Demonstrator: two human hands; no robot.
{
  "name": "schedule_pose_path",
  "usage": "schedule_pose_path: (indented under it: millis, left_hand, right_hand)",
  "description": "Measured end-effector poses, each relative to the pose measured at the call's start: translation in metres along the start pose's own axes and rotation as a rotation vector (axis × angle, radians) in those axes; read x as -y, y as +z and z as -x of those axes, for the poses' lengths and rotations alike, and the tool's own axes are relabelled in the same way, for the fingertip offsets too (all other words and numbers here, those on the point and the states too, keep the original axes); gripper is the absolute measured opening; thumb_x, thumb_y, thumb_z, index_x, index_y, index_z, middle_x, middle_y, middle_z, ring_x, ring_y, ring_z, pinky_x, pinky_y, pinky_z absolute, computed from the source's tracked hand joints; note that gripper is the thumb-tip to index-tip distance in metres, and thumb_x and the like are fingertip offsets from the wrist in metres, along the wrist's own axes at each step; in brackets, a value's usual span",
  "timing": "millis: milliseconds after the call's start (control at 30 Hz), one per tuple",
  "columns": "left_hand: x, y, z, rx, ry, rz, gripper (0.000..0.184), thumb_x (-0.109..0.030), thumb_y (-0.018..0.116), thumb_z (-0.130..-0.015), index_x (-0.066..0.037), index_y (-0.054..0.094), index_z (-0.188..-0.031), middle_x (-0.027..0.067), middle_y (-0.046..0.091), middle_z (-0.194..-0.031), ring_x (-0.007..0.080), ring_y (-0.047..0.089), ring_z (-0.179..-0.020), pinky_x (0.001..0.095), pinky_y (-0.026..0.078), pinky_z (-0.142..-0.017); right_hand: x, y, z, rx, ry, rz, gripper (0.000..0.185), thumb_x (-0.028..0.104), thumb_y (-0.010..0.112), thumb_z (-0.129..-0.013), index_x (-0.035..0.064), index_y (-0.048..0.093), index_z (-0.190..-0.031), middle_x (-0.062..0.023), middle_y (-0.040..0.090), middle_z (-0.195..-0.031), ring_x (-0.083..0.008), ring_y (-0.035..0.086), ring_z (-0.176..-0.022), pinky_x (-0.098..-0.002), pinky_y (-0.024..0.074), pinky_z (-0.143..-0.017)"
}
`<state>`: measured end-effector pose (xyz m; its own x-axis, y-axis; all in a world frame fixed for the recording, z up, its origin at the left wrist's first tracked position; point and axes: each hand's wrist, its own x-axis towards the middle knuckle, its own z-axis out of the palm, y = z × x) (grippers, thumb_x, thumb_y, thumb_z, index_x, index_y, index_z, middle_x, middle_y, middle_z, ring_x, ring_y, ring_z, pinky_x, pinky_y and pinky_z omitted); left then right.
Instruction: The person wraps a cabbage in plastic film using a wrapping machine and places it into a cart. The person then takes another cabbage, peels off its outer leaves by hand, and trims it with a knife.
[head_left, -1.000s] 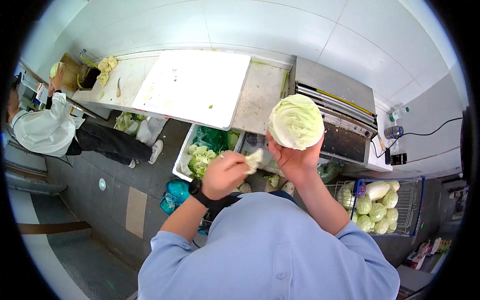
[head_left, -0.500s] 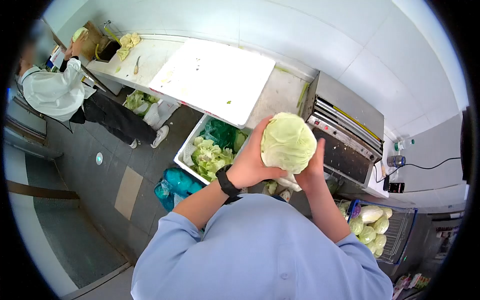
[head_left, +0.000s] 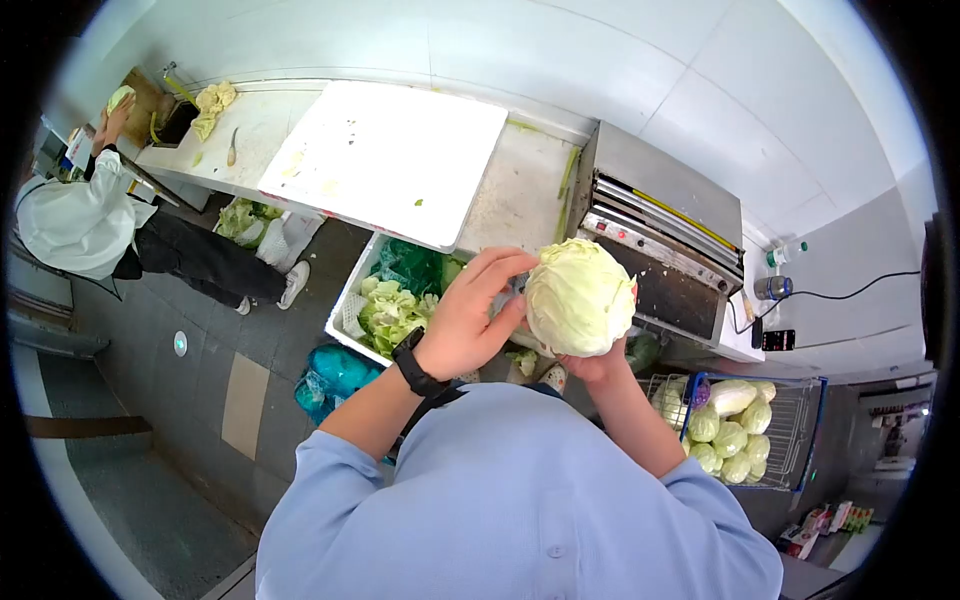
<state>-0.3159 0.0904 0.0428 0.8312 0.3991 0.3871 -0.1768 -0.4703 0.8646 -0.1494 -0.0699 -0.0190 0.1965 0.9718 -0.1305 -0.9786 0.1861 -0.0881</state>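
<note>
A round pale-green cabbage [head_left: 580,297] is held up in front of my chest. My right hand [head_left: 596,362] supports it from below and behind on its right side, with most of the fingers hidden by the cabbage. At its left side is my left hand [head_left: 472,318], a black watch on the wrist. Its fingers and thumb are apart, with the tips at or very near the cabbage's left edge; whether they touch is hard to see. Below sits a white foam box [head_left: 345,315] holding loose cabbage leaves [head_left: 391,313] and green plastic.
A white cutting board [head_left: 385,160] lies on the counter, left of a wrapping machine [head_left: 660,235]. A blue-edged wire cart [head_left: 797,430] holds several wrapped cabbages [head_left: 730,437]. A teal bag [head_left: 340,375] is on the floor. Another person [head_left: 85,225] stands left, holding a cabbage.
My left hand has loosened from the cabbage's left side and shifted left, fingers now apart. My right hand has moved lower under the cabbage. The whole view has shifted slightly.
</note>
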Motion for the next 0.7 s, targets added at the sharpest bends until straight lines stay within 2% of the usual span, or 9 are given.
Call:
schedule_pose_path:
  millis: [67,133,167,267,367,467,567,667,700]
  left_hand:
    - [-0.001,-0.001,-0.008,-0.012,0.15,-0.077,0.053,-0.006,0.071,-0.086,-0.008,0.056,-0.137,0.0143,0.051,-0.138,0.0299,0.055,-0.123,0.0402,0.048,-0.1]
    - [-0.019,-0.004,-0.015,0.056,0.188,-0.119,0.057,-0.01,0.074,-0.084,-0.008,0.055,-0.138,0.015,0.05,-0.14,0.0325,0.053,-0.126,0.0419,0.046,-0.103]
    - [-0.026,-0.006,-0.017,0.09,0.208,-0.14,0.059,-0.012,0.076,-0.084,-0.008,0.055,-0.138,0.0153,0.05,-0.141,0.0338,0.053,-0.127,0.0427,0.045,-0.105]
    - [-0.028,-0.01,-0.019,0.145,0.137,-0.159,0.056,-0.017,0.08,-0.08,-0.007,0.058,-0.13,0.014,0.05,-0.143,0.0344,0.053,-0.127,0.0422,0.045,-0.105]
    - [-0.025,-0.018,-0.023,0.163,0.143,-0.167,0.047,-0.014,0.081,-0.078,-0.006,0.06,-0.119,0.0117,0.055,-0.137,0.0335,0.054,-0.125,0.0414,0.046,-0.104]
    - [-0.024,-0.025,-0.028,0.184,0.174,-0.179,0.038,-0.008,0.078,-0.078,-0.006,0.059,-0.111,0.0108,0.059,-0.125,0.0323,0.056,-0.119,0.0413,0.047,-0.101]
    - [-0.013,-0.028,-0.031,0.226,0.208,-0.218,0.036,-0.003,0.074,-0.079,-0.006,0.059,-0.111,0.0114,0.06,-0.114,0.0323,0.058,-0.113,0.0407,0.048,-0.096]
    - [-0.019,-0.031,-0.034,0.264,0.171,-0.22,0.027,-0.003,0.069,-0.081,-0.006,0.059,-0.105,0.0103,0.058,-0.108,0.0339,0.059,-0.102,0.0418,0.05,-0.086]
    - [-0.018,-0.031,-0.034,0.246,0.231,-0.249,0.025,-0.003,0.068,-0.081,-0.006,0.06,-0.104,0.01,0.058,-0.108,0.0333,0.059,-0.101,0.0417,0.051,-0.085]
  right_hand:
    - [-0.001,-0.001,0.001,0.026,0.006,0.011,0.091,0.081,0.037,-0.091,0.0181,0.036,-0.156,-0.0128,0.045,-0.156,-0.0367,0.05,-0.137,-0.0556,0.0469,-0.108]
    - [-0.001,-0.008,0.001,0.1,0.009,0.064,0.089,0.079,0.037,-0.092,0.0168,0.037,-0.156,-0.0126,0.045,-0.155,-0.0363,0.05,-0.137,-0.0543,0.045,-0.111]
    - [-0.002,-0.007,0.0,0.058,-0.013,0.121,0.088,0.078,0.035,-0.093,0.0161,0.037,-0.156,-0.0123,0.046,-0.155,-0.0357,0.05,-0.137,-0.0533,0.0445,-0.111]
    - [-0.006,0.0,0.0,-0.065,-0.063,0.259,0.085,0.075,0.032,-0.095,0.0142,0.039,-0.155,-0.0117,0.048,-0.154,-0.034,0.051,-0.137,-0.0505,0.0435,-0.112]
    - [-0.006,-0.001,0.0,-0.14,-0.07,0.315,0.083,0.073,0.03,-0.097,0.0132,0.04,-0.154,-0.0117,0.049,-0.153,-0.0326,0.051,-0.137,-0.0488,0.0432,-0.113]
    - [-0.001,-0.007,0.0,-0.116,-0.067,0.338,0.083,0.072,0.03,-0.098,0.0127,0.041,-0.154,-0.0119,0.049,-0.153,-0.032,0.05,-0.138,-0.0488,0.0414,-0.114]
    - [0.0,-0.005,-0.001,-0.12,-0.083,0.368,0.082,0.072,0.03,-0.098,0.0121,0.041,-0.154,-0.012,0.048,-0.154,-0.0325,0.049,-0.139,-0.0494,0.0392,-0.116]
    - [0.001,0.0,0.0,-0.139,-0.098,0.406,0.083,0.072,0.028,-0.098,0.0116,0.04,-0.154,-0.0125,0.047,-0.154,-0.0328,0.048,-0.139,-0.0498,0.0379,-0.117]
    - [0.002,0.0,0.0,-0.138,-0.099,0.406,0.083,0.072,0.028,-0.098,0.0115,0.04,-0.154,-0.0127,0.047,-0.154,-0.0329,0.048,-0.14,-0.0499,0.0378,-0.117]
